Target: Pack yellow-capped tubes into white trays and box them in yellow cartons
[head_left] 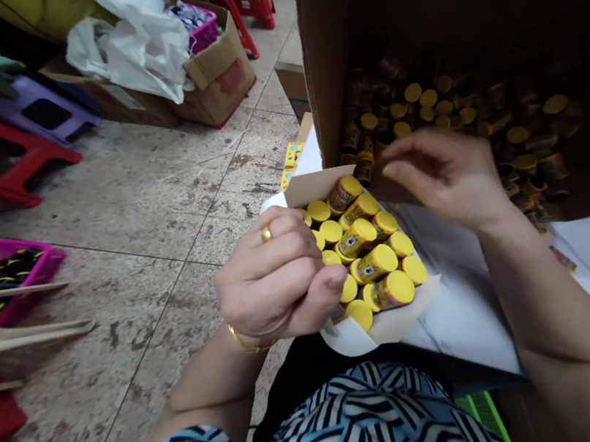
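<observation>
In front of me a small white carton (398, 320) holds several small canisters (377, 262) with yellow lids, some upright and some lying tilted on top. My left hand (275, 275) is closed above the carton's left side, fingers curled under; whatever they hold is hidden. My right hand (448, 172) reaches to the mouth of a large cardboard box (327, 46). Its thumb and forefinger are bent and slightly apart, with nothing visible between them. Many more yellow-lidded canisters (428, 98) lie jumbled inside the large box, in shadow.
A white-covered work surface (448, 279) lies under both boxes. On the floor at left are a pink basket (45, 277) of dark items and a red stool (14, 163). Farther back are a carton (218, 77) and a white plastic bag (147, 47).
</observation>
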The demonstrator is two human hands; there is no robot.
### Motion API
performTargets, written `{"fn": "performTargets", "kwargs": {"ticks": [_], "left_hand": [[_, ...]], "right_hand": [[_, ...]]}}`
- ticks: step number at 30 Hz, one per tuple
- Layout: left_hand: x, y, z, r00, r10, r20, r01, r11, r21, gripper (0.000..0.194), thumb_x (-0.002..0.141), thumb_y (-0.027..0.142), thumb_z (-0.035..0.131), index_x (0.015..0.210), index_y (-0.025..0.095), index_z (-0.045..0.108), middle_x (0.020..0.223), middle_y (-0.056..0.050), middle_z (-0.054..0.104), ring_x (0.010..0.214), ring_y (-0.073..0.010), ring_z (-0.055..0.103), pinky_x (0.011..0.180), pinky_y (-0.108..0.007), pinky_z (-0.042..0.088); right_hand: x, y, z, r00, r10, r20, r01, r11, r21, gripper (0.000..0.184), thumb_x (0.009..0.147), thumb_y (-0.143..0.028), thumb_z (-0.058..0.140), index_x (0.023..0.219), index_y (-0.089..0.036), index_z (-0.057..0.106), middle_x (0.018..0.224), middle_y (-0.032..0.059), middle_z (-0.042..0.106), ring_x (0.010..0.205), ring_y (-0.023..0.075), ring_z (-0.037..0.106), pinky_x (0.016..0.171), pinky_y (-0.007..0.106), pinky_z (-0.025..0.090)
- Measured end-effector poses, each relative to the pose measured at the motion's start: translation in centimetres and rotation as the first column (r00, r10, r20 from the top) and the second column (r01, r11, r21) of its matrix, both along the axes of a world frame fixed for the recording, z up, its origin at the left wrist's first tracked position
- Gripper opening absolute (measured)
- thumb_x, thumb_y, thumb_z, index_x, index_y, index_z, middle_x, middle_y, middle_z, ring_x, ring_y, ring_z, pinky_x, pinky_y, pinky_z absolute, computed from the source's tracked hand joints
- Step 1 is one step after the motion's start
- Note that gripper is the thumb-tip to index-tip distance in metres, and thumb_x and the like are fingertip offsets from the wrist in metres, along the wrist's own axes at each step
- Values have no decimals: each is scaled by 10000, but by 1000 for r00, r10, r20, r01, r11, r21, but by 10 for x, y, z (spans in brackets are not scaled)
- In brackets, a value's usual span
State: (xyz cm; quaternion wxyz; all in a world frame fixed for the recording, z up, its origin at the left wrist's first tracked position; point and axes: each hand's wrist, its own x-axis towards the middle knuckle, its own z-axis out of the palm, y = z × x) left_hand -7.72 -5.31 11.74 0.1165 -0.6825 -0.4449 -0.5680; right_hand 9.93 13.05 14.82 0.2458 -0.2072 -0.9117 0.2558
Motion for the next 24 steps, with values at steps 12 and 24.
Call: {"fn": "performTargets", "kwargs": {"ticks": [12,24], "left_hand": [[13,20,5,998,53,-26,-52,998,28,348,827,208,693,595,196,434,529,35,478,520,-106,482,581,-335,443],[11,-3,0,999,46,-9,-46,997,-56,300,826,190,688,612,191,478,565,36,508,534,-104,490,617,-341,455]], "right_hand": [[-27,21,-61,883,-232,407,144,961,236,323,951,-381,565,1252,-278,621,1240,110,688,945,284,687,697,338,496],[7,25,10,989,-85,-122,19,886,-462,275,822,-290,741,1092,-259,700,1007,3,706,905,181,679,833,340,583]]}}
